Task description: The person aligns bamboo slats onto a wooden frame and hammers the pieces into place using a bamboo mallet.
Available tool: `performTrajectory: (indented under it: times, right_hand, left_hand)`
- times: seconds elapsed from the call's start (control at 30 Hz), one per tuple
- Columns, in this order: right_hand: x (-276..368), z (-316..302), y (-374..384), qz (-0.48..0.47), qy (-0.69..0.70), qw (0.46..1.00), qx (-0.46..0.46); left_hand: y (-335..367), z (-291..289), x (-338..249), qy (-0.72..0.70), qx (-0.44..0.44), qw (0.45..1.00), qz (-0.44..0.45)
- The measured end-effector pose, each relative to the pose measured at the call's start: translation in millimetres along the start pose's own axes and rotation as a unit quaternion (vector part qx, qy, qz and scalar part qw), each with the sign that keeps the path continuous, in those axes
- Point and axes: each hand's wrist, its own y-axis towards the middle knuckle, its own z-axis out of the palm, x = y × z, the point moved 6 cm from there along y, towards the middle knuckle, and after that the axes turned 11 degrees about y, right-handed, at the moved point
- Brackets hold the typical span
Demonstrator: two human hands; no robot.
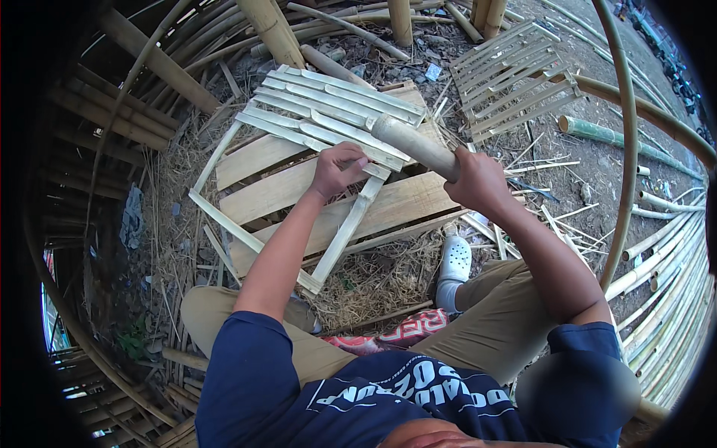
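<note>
My right hand (482, 179) is wrapped round a thick, pale wooden club (414, 143), its blunt end raised over the slatted bamboo frame (328, 104). On that frame, several split-bamboo slats lie side by side across two long rails. Close to the near end of a slat, above the corner where the right rail (347, 228) meets it, my left hand (340, 170) is closed in a pinch. Whatever is between its fingertips is too small to make out. Wide wooden planks (276, 203) lie under the frame as a low platform.
A second slatted bamboo panel (515, 78) lies at the far right. Bamboo poles (672, 261) are stacked along the right, and a greenish pole (612, 134) lies nearer. Upright bamboo posts (272, 30) stand at the back. Straw and split offcuts cover the ground around my white clog (456, 257).
</note>
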Motion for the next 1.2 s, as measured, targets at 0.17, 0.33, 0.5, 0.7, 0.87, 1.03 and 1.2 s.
performTrajectory:
  times: [0.17, 0.33, 0.5, 0.7, 0.87, 1.03, 1.2]
  right_hand:
    - [2.5, -3.6, -3.5, -0.003, -0.005, 1.000, 0.012]
    - [0.0, -2.5, -4.1, -0.017, -0.010, 1.000, 0.015]
    - [-3.0, 2.0, -2.9, -0.008, -0.004, 1.000, 0.029]
    - [-9.3, 15.0, -6.9, -0.029, -0.004, 0.998, 0.060]
    - [-2.5, 24.8, -7.7, -0.041, -0.009, 0.996, 0.072]
    - [-0.1, 25.3, -3.8, -0.026, -0.027, 0.995, 0.093]
    - [0.8, 24.2, -7.4, -0.040, -0.035, 0.995, 0.085]
  left_hand:
    - [11.7, -4.7, -14.1, 0.077, -0.036, 0.996, 0.005]
    - [50.8, -1.7, -10.8, 0.302, -0.041, 0.950, 0.061]
    - [51.6, 18.1, 32.8, 0.464, 0.018, 0.883, -0.070]
    - [53.2, 25.9, 39.1, 0.489, 0.041, 0.867, -0.081]
    - [51.4, 26.7, 39.8, 0.527, 0.056, 0.845, -0.069]
    - [51.5, 25.7, 38.2, 0.525, 0.067, 0.845, -0.079]
    - [55.2, 23.4, 44.9, 0.503, 0.088, 0.854, -0.093]
